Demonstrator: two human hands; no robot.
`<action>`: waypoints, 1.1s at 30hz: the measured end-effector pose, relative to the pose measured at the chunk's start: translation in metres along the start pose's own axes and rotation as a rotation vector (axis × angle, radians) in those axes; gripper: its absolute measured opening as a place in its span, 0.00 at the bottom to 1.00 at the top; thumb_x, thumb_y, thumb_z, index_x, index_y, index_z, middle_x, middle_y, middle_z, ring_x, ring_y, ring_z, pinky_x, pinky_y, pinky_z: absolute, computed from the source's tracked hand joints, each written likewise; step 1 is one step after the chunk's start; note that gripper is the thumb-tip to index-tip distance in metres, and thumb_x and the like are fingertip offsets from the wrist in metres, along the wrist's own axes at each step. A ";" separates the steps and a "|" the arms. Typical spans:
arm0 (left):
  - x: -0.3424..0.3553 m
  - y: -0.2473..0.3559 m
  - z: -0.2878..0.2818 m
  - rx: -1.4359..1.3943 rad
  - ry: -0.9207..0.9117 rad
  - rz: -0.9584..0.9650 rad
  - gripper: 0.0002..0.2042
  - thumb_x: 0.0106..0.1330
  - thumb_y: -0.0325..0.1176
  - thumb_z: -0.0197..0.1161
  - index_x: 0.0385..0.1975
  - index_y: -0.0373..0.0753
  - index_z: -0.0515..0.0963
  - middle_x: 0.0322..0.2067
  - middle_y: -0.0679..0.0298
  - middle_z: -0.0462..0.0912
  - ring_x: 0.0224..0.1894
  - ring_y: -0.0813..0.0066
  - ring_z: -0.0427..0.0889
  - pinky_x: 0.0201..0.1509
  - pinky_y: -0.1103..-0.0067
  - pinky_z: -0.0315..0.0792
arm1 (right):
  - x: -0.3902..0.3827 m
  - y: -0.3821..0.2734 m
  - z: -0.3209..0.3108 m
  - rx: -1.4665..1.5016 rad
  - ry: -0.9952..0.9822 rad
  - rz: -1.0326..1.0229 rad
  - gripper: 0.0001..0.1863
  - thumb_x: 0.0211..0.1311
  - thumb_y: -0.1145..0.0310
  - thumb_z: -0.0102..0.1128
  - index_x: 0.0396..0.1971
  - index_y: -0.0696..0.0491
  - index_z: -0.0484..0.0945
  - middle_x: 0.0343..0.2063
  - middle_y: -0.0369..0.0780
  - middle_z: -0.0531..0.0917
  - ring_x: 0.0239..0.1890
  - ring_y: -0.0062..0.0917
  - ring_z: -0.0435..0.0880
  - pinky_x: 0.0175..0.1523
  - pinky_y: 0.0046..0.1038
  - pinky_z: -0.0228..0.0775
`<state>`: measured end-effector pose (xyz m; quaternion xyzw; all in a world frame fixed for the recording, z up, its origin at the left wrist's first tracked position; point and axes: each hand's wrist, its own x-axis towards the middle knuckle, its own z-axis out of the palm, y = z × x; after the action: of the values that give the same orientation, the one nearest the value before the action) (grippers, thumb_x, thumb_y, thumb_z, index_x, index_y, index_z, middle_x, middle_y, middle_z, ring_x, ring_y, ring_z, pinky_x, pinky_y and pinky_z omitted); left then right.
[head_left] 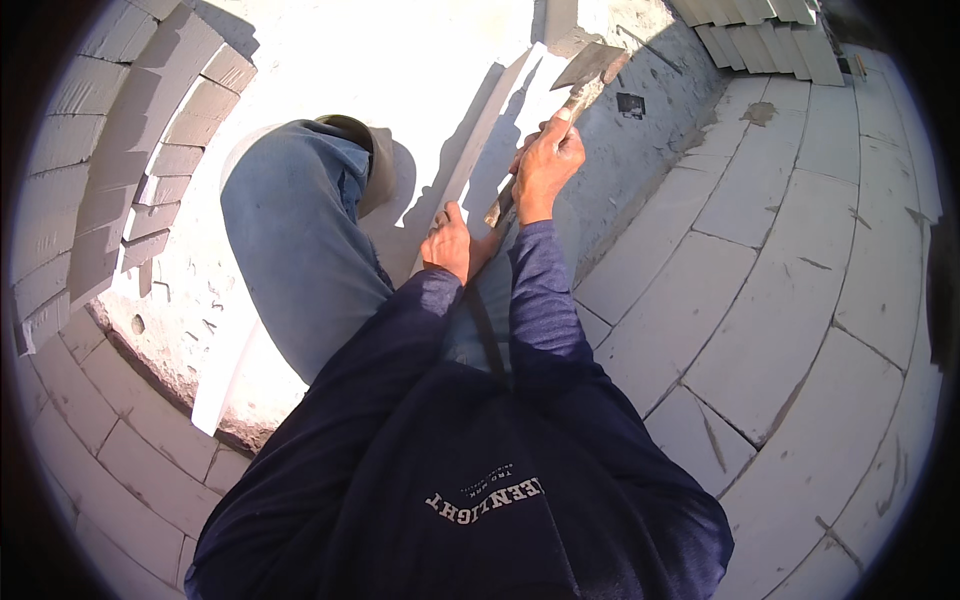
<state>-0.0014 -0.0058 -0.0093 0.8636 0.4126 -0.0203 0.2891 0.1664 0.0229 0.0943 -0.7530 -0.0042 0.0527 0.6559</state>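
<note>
My right hand (548,165) is closed around the handle of a trowel (590,68), its blade raised over the pale block wall (640,150). My left hand (450,243) grips the edge of a white block (470,150) standing just beside my knee (300,190).

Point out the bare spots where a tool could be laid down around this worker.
Free: the laid white blocks right of the right hand and its trowel, up to the stacked blocks; also the pale floor beyond the bent knee. Crowded: around the left hand, pressed on the block edge.
</note>
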 end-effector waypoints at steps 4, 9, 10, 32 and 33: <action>0.001 0.003 0.005 -0.010 -0.019 0.004 0.21 0.67 0.47 0.63 0.47 0.38 0.64 0.39 0.51 0.82 0.38 0.50 0.88 0.40 0.61 0.82 | 0.018 0.082 -0.001 -0.187 0.020 -0.066 0.25 0.78 0.51 0.50 0.25 0.55 0.67 0.10 0.35 0.68 0.06 0.21 0.64 0.10 0.28 0.57; 0.001 0.001 0.001 -0.019 -0.005 0.002 0.21 0.67 0.47 0.62 0.46 0.38 0.65 0.39 0.51 0.82 0.37 0.50 0.88 0.40 0.61 0.82 | 0.011 0.033 0.006 -0.081 -0.024 0.229 0.26 0.77 0.51 0.51 0.22 0.55 0.67 0.11 0.35 0.69 0.08 0.21 0.66 0.11 0.28 0.58; 0.000 0.003 -0.001 -0.033 0.002 -0.003 0.13 0.69 0.37 0.57 0.46 0.38 0.64 0.38 0.50 0.82 0.38 0.49 0.87 0.40 0.60 0.81 | 0.007 0.018 0.003 -0.038 -0.022 0.289 0.26 0.77 0.50 0.51 0.22 0.55 0.67 0.11 0.35 0.69 0.08 0.21 0.66 0.11 0.27 0.59; 0.000 0.003 -0.002 -0.029 -0.047 0.010 0.14 0.70 0.34 0.60 0.48 0.38 0.63 0.42 0.50 0.81 0.39 0.50 0.87 0.42 0.61 0.82 | 0.001 0.059 -0.003 -0.185 0.005 -0.011 0.26 0.78 0.53 0.51 0.24 0.58 0.69 0.15 0.38 0.72 0.12 0.21 0.67 0.18 0.29 0.60; 0.001 0.004 -0.004 -0.032 -0.050 0.001 0.14 0.70 0.33 0.60 0.48 0.38 0.63 0.42 0.50 0.81 0.40 0.49 0.87 0.43 0.61 0.82 | 0.001 0.059 0.003 -0.203 -0.001 0.028 0.26 0.78 0.53 0.52 0.23 0.58 0.68 0.15 0.38 0.72 0.12 0.22 0.68 0.17 0.30 0.61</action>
<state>0.0013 -0.0054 -0.0041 0.8582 0.4052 -0.0349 0.3132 0.1632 0.0179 0.0350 -0.8156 0.0006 0.0613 0.5754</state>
